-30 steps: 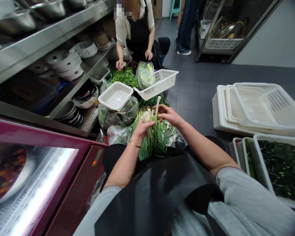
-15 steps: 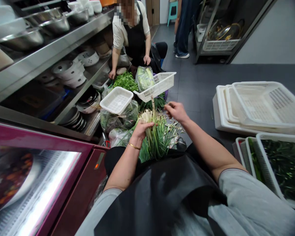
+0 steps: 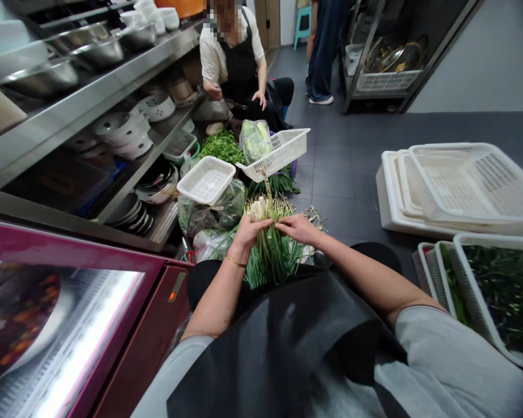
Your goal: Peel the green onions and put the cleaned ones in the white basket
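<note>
My left hand (image 3: 246,233) is closed round a bunch of green onions (image 3: 268,255), white ends up and green leaves hanging down over my lap. Against the same bunch, my right hand (image 3: 303,228) pinches a stalk just right of my left thumb. Its fingertips are partly hidden among the greens. More green onions (image 3: 283,206) lie in a pile just behind my hands, root ends showing. A shallow white basket (image 3: 207,180) rests on bagged greens to the left, and a tilted white basket (image 3: 283,152) sits beyond the pile.
Across from me sits a person in a dark apron (image 3: 239,64), near leafy greens (image 3: 222,147) and a bagged vegetable (image 3: 255,141). Steel shelving (image 3: 113,75) with bowls runs along the left. Stacked white crates (image 3: 462,186) and a basket of green peppers (image 3: 505,290) stand right.
My right hand has come left and down from beside the pile onto the bunch. My left hand keeps its hold. The person opposite has raised one hand from the leafy greens.
</note>
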Demonstrator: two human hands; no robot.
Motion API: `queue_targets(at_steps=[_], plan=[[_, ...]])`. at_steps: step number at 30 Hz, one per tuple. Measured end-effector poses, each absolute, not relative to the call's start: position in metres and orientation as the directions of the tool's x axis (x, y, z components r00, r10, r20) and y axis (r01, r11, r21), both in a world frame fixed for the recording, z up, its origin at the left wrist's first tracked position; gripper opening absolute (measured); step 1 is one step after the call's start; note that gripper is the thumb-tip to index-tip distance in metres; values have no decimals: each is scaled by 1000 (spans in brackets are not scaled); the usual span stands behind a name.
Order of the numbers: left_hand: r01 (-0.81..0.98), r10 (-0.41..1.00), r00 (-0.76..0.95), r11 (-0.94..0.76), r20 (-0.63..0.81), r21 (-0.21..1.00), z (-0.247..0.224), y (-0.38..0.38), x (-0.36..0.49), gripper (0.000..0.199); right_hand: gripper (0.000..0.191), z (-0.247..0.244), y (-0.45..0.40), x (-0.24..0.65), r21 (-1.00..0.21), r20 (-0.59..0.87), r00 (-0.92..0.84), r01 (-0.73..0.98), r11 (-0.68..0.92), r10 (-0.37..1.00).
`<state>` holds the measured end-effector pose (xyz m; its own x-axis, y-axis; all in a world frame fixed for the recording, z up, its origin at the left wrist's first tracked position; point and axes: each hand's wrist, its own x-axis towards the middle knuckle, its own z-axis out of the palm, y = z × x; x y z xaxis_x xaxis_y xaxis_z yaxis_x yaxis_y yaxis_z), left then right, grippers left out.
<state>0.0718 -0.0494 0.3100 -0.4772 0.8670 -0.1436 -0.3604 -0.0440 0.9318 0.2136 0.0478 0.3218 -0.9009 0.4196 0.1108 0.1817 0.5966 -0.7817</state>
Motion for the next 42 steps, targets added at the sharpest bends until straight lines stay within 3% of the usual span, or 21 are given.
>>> queue_targets(at_steps=[5, 8, 11, 14, 17, 20, 24, 25, 28, 31, 34, 38, 40, 42], plan=[[-341, 891, -425, 4, -158, 940, 305, -61, 62, 38, 28, 335, 57, 229, -790, 108, -906, 173, 589, 410], [-350, 903, -391, 35, -179, 936, 299, -65, 58, 35, 26, 344, 60, 234, -956, -66, -879, 192, 222, 473], [-352, 907, -364, 76, -211, 933, 293, -68, 54, 36, 26, 365, 70, 237, -975, -203, -824, 122, -186, 529], [-344, 908, -347, 108, -233, 933, 287, -73, 50, 36, 27, 399, 96, 248, -954, -179, -779, -11, -298, 602], [-328, 914, -326, 131, -242, 935, 282, -78, 45, 36, 29, 430, 138, 265, -976, -72, -668, -105, -190, 741], [-332, 905, -342, 134, -251, 934, 275, -82, 41, 36, 31, 430, 183, 279, -996, 43, -526, -93, -7, 849], [-354, 875, -397, 131, -276, 926, 270, -83, 36, 38, 37, 375, 203, 276, -968, 35, -464, 204, 145, 885], [-353, 871, -404, 134, -280, 926, 269, -82, 35, 38, 38, 359, 198, 271, -933, -39, -511, 327, 153, 859], [-328, 875, -391, 159, -287, 931, 269, -78, 35, 36, 42, 327, 169, 247, -897, -135, -594, 413, 157, 793], [-314, 884, -369, 172, -288, 933, 269, -71, 40, 37, 53, 327, 136, 210, -954, 6, -695, 212, 213, 719], [-377, 888, -356, 149, -292, 914, 274, -57, 48, 41, 47, 334, 103, 169, -934, 210, -799, 6, 356, 563], [-468, 895, -371, 49, -247, 882, 288, -37, 62, 46, 35, 329, 69, 135, -830, 276, -832, 47, 556, 481], [-458, 880, -425, -7, -212, 889, 299, -36, 72, 45, 40, 334, 65, 134, -771, 291, -834, 85, 631, 469], [-394, 880, -406, 76, -248, 916, 311, -41, 81, 42, 50, 349, 69, 139, -745, 291, -853, 82, 662, 433]])
